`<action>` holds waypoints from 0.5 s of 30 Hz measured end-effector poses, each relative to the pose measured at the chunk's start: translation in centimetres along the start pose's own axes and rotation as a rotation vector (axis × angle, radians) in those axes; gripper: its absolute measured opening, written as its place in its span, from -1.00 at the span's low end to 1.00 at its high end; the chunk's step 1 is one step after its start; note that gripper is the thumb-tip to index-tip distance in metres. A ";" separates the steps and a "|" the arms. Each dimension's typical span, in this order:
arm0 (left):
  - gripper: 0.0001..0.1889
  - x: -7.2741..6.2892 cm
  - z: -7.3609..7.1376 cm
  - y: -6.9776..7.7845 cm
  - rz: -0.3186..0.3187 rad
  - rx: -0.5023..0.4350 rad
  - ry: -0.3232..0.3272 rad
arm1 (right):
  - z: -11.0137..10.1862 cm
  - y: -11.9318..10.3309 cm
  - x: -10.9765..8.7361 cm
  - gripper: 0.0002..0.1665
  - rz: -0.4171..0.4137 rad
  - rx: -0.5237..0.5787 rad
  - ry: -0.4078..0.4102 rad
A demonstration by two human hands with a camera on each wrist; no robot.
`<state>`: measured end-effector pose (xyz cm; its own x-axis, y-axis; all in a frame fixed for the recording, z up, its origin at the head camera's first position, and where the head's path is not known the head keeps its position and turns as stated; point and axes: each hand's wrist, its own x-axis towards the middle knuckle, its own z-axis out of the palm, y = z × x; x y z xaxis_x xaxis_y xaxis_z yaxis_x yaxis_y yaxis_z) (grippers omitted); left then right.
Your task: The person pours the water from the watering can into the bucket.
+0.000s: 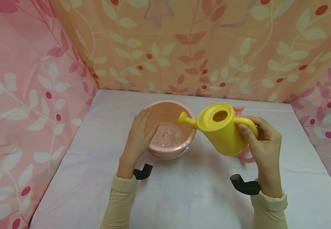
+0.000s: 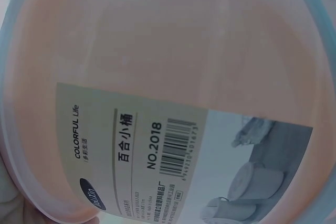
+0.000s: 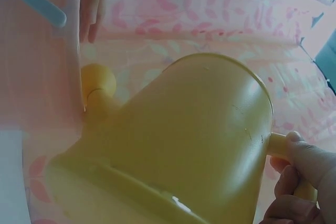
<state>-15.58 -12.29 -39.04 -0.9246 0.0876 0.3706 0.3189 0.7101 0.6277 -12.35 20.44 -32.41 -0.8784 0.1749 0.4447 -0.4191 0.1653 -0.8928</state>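
A pink bucket [image 1: 165, 111] holding water stands mid-table. My left hand [image 1: 140, 131] rests against its left rim, thumb over the edge, fingers fairly straight. The left wrist view is filled by the bucket's wall and its barcode label [image 2: 152, 156]. My right hand [image 1: 264, 141] grips the handle of a yellow watering can [image 1: 221, 128], tilted with its spout [image 1: 186, 118] over the bucket's right rim. In the right wrist view the yellow can [image 3: 184, 145] fills the frame, its spout tip [image 3: 98, 80] beside the bucket wall [image 3: 37, 66], and my fingers [image 3: 304, 156] wrap the handle.
A pink watering can [image 1: 244, 152] stands partly hidden behind the yellow one. The white table [image 1: 188, 197] is enclosed by leaf-patterned cloth walls [image 1: 25, 95] on the left, back and right. Black wrist camera mounts [image 1: 245, 186] sit under both wrists.
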 end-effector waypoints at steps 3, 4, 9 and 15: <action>-0.38 0.0 0.0 0.0 -0.002 -0.002 -0.004 | 0.1 -0.1 0.0 -0.70 -0.004 -0.004 -0.001; -0.37 0.0 0.0 0.0 -0.001 -0.003 -0.005 | 0.1 -0.1 0.0 -0.70 -0.007 -0.003 -0.002; -0.37 0.0 0.0 0.0 -0.005 -0.011 -0.010 | 0.1 -0.2 -0.1 -0.69 -0.013 -0.002 -0.004; -0.37 0.0 0.0 0.0 -0.017 -0.002 -0.015 | 0.1 -0.3 -0.1 -0.70 -0.007 -0.016 -0.003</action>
<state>-15.57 -12.29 -39.01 -0.9329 0.0858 0.3498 0.3036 0.7099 0.6355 -12.21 20.28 -32.22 -0.8762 0.1708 0.4507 -0.4214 0.1821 -0.8884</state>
